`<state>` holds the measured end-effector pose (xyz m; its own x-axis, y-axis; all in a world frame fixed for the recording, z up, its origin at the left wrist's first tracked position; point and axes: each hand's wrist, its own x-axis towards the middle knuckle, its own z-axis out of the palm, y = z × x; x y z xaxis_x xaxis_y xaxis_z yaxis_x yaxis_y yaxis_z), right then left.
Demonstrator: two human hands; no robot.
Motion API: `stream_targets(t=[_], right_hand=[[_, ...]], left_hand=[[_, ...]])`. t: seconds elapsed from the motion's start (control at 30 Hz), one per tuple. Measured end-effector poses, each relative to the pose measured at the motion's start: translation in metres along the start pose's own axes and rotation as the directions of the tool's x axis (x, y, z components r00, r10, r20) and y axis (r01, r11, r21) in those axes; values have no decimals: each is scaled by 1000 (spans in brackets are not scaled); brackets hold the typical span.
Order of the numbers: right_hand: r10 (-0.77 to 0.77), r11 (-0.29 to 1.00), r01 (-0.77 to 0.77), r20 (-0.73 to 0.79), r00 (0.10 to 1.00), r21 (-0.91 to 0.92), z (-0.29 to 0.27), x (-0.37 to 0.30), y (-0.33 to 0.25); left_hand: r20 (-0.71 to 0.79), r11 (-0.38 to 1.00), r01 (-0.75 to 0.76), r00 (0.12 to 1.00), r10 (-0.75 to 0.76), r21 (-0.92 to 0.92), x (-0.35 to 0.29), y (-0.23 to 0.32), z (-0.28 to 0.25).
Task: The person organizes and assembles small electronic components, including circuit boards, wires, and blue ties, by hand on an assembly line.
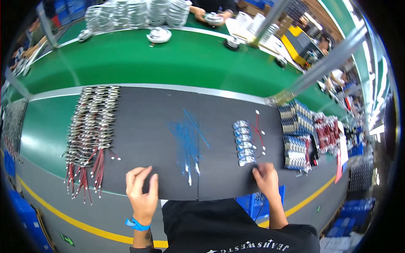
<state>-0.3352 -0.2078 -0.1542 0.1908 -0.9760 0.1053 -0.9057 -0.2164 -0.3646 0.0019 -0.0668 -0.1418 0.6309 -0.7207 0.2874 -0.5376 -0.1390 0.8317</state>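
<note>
Over the near edge of the dark grey mat [147, 122], my left hand [141, 192] hovers with thumb and fingers apart and nothing between them. My right hand [267, 180] has its fingers curled to a pinch at the mat's near right; whatever they hold is too small to make out. Just beyond that hand lies a short column of small blue-and-silver parts [243, 143]. Beside the column are thin red wires [257, 130] with white connectors. A loose heap of thin blue strips [187, 141] rests mid-mat, between my hands.
Stacked metallic parts with red wires [93, 122] cover the left end. At right sit stacked pale-and-blue parts [296, 118] and bundled red wires [327, 133]. A metal post [320, 65] rises beyond. A green conveyor [168, 63] carries round white units [159, 35]; another person's hands [225, 15] work across it.
</note>
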Motion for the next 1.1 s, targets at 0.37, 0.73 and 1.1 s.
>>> stream_targets(t=[0.37,0.73,1.1], right_hand=[[55,936,-28,-67,996,351,41,51,-2],[82,378,-404,405,911,833,17,48,-20],[-401,298,-312,415,817,902,40,-4,-129]], left_hand=[[224,973,-77,967,126,-217,-16,30,58],[498,793,305,867,-2,-527,-29,38,78],[567,275,646,760,-318,-712,-12,21,69]])
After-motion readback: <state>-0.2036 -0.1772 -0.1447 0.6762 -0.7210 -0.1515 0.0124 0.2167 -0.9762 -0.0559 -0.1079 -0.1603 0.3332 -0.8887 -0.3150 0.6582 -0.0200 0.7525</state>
